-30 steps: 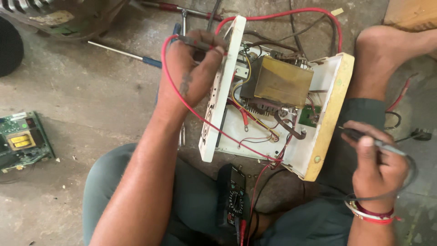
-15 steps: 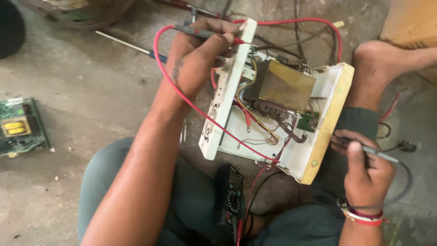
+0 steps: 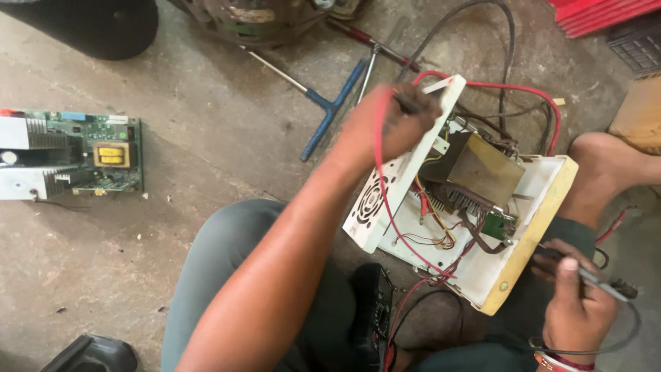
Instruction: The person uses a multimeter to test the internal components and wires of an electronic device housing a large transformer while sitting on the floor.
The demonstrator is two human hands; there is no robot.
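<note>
Left hand (image 3: 396, 124) has a closed grip on a probe with a red lead (image 3: 380, 179), pressed at the top edge of the open white case (image 3: 482, 275), which rests tilted on the lap. Right hand (image 3: 575, 303) pinches the second probe (image 3: 599, 281) just beside the case's yellowed rim. Judgement: steady the tips on bare metal, keeping fingers back from them and the leads untangled.
</note>
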